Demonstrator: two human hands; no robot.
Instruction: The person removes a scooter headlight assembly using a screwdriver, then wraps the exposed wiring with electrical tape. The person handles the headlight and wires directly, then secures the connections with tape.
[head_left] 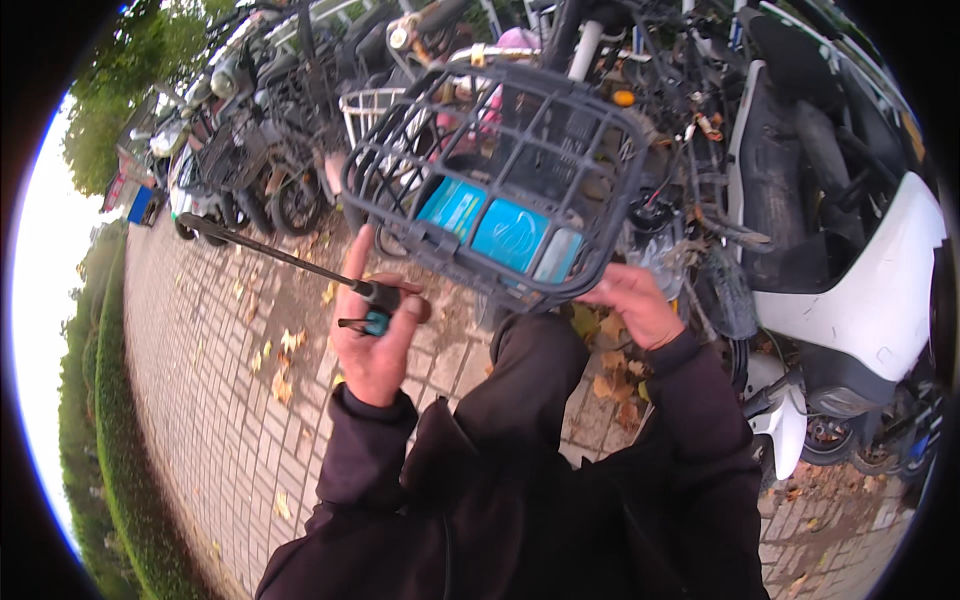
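A brick-paved path [210, 400] fills the lower left of the frame, strewn with dry yellow leaves and edged by a strip of green hedge [110, 470] along the far left rim. Across the top runs a packed row of parked bicycles and scooters [260, 150], and a white scooter [870, 290] with a dark seat takes up the right side. In the upper middle sits a dark grey plastic bicycle basket [500, 170] of open lattice, tilted toward the camera, with blue and teal flat packets [505, 232] lying against its lower wall. The person's dark sleeves rise from the lower edge. The right hand [635, 305], right of centre, is curled with its fingers pressed up against the basket's lower right rim, touching it; whether it grips the rim fully cannot be told. The left hand [372, 335], left of centre and just below the basket's lower left corner, is closed around the black and teal handle of a long screwdriver [290, 262], thumb raised beside the basket. The slim dark shaft runs up and to the left across the paving, its tip ending near a parked wheel.
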